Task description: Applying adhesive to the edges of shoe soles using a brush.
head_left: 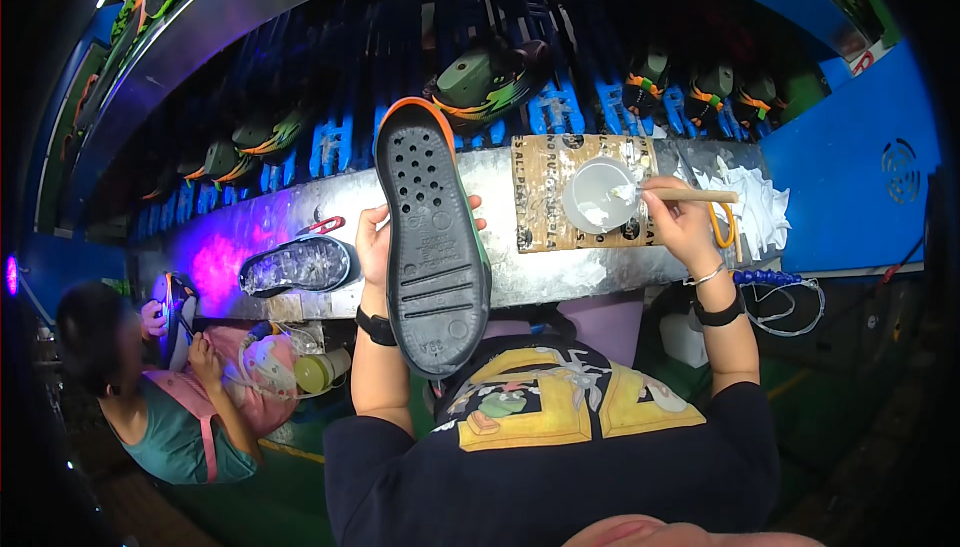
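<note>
My left hand (374, 244) grips a black shoe with its studded sole (430, 237) turned up and an orange rim at the toe. My right hand (682, 227) holds a wooden-handled brush (690, 194), its bristles dipped in a round white bowl (598, 194) of white paste. The bowl stands on a piece of brown cardboard (540, 192) on the grey metal bench (560, 272).
A clear translucent sole (296, 266) lies on the bench to the left under purple light. Several green and orange shoes (490, 77) ride on blue racks behind. White rags (762, 209) and orange scissors (722, 227) lie right. Another person (150, 387) works at lower left.
</note>
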`<state>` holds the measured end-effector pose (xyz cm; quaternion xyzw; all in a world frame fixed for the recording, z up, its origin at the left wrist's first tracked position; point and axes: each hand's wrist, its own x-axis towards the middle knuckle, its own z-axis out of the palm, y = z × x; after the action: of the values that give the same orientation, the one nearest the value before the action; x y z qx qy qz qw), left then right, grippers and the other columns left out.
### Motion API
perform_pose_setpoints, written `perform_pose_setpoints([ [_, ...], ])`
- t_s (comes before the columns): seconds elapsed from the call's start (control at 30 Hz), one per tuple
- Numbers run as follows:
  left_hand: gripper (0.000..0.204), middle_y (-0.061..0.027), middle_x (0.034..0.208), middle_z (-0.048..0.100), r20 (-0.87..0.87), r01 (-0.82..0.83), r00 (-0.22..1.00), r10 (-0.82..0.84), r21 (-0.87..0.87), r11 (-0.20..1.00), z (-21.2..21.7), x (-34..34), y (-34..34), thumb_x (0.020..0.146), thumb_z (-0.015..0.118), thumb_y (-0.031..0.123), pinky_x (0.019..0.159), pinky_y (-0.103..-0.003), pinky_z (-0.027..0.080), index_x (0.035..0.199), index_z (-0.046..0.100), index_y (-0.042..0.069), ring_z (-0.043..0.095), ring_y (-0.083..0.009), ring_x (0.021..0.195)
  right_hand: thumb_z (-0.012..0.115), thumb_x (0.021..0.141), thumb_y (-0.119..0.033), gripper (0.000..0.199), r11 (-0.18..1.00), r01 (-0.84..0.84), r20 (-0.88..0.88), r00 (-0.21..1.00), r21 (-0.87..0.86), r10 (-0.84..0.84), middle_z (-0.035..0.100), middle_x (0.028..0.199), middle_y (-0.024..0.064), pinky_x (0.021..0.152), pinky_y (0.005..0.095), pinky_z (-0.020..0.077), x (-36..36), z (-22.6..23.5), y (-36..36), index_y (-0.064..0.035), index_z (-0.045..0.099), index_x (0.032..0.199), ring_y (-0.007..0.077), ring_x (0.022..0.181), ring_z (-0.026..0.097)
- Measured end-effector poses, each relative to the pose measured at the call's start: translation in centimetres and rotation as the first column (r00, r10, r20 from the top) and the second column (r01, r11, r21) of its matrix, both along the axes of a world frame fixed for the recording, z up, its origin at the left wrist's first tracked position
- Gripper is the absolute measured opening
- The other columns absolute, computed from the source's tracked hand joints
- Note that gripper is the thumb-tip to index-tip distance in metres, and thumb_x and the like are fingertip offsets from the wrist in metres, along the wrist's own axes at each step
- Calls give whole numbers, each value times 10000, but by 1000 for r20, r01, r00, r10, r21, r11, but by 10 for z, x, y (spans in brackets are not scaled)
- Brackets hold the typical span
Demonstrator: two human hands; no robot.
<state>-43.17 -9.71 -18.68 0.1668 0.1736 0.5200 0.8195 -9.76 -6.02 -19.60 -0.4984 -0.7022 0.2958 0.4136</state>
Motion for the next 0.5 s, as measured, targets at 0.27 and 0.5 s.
perform_pose_setpoints([
  [0.27,369,-123,953,599,5,-62,998,65,-248,967,13,1,-4,874,398,297,681,-304,509,1074,515,10,611,-201,775,580,773,-68,91,978,-100,-84,993,-181,86,536,709,7,487,183,334,3,19,-20,-5,574,839,35,568,417],
  [0.5,384,-82,936,592,-183,148,962,-202,-267,952,36,41,-8,856,460,345,700,-264,495,1078,510,35,590,-143,789,576,753,-18,117,940,-180,24,983,289,181,555,717,70,516,222,385,-15,55,-18,13,570,865,120,576,486],
])
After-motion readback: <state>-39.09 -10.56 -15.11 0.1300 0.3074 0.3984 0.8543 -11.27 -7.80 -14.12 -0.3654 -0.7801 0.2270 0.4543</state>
